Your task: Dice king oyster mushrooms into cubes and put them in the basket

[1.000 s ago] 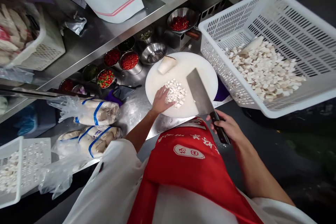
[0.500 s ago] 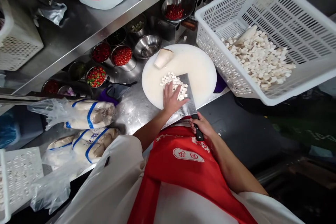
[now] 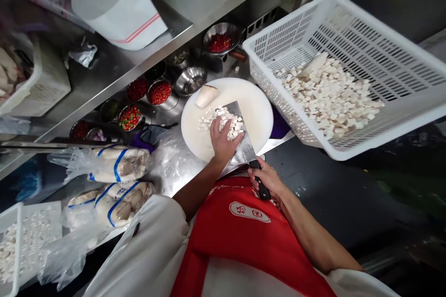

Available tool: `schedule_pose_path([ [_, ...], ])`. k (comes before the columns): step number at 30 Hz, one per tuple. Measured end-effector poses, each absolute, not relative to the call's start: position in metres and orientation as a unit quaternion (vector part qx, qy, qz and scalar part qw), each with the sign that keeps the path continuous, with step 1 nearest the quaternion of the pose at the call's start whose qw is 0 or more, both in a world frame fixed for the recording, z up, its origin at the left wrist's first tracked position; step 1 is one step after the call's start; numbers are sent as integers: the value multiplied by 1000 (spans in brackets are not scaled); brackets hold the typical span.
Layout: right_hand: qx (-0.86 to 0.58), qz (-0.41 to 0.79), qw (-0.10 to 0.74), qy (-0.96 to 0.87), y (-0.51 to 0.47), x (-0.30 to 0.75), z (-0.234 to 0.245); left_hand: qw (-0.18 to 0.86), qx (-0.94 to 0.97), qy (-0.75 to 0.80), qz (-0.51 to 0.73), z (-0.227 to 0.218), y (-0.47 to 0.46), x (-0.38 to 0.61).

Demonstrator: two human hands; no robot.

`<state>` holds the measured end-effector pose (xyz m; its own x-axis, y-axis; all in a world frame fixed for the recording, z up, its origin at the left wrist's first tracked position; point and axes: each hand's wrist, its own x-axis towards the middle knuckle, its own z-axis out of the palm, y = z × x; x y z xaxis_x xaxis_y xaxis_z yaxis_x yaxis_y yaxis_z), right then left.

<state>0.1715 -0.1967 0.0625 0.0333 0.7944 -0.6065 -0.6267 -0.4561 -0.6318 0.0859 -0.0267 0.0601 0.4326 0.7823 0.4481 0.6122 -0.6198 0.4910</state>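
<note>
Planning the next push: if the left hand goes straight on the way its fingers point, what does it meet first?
The pile of white cubes on the cleaver. The left hand seems to touch them already. Beyond lies bare cutting board, with the uncut chunk off to the side.

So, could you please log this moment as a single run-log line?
left hand: on diced white cubes atop cleaver blade | right hand: gripping cleaver handle | cutting board: under blade | white basket: right, holds more cubes
</note>
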Motion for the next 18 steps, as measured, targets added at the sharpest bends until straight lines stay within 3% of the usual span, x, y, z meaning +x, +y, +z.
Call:
schedule_pose_path([
  [9, -500, 576, 635, -117, -214, 306, 128, 178, 872, 268, 370, 139, -21, 268],
  [13, -534, 502, 678, -54, -224, 357, 149, 230, 902, 215, 295, 139, -40, 353],
  [18, -551, 474, 684, 62, -251, 396, 167, 208, 967, 89, 112, 109, -76, 421],
])
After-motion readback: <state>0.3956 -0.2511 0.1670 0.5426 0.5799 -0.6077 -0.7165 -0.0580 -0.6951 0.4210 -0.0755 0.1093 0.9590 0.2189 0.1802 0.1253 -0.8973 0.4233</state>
